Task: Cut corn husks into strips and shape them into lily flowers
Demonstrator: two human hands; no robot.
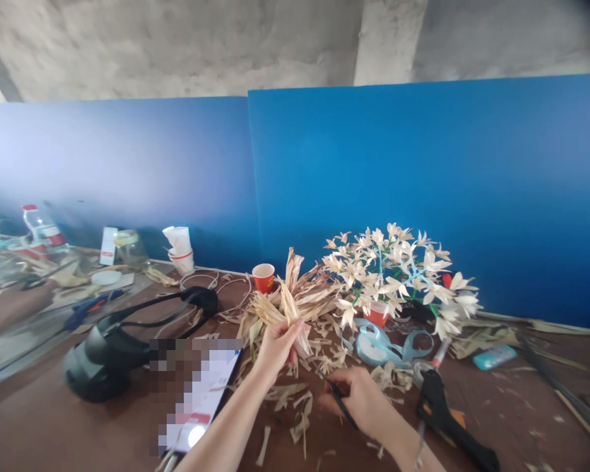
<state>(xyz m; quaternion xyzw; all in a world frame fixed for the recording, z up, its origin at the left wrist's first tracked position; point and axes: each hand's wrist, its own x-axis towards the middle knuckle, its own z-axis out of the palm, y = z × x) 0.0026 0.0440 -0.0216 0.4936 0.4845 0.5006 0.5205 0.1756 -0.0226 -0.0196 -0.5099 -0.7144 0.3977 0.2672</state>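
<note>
1. The left hand (276, 347) closes firmly around a bundle of dried corn husks (285, 305), holding the base so that the strips stay together.
2. The right hand (356, 401) pinches dark scissors (343, 405) near the bundle, above husk scraps (295, 406) on the tabletop (521, 419).

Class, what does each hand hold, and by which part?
The left hand grips dried corn husks at their gathered base; the right hand holds black scissors mid-length.

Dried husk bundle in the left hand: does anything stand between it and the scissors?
Nothing visible stands between them. The left hand grips the dried husk bundle, and the black scissors in the right hand are just beside it. Loose husk scraps lie lower, on the table.
</note>
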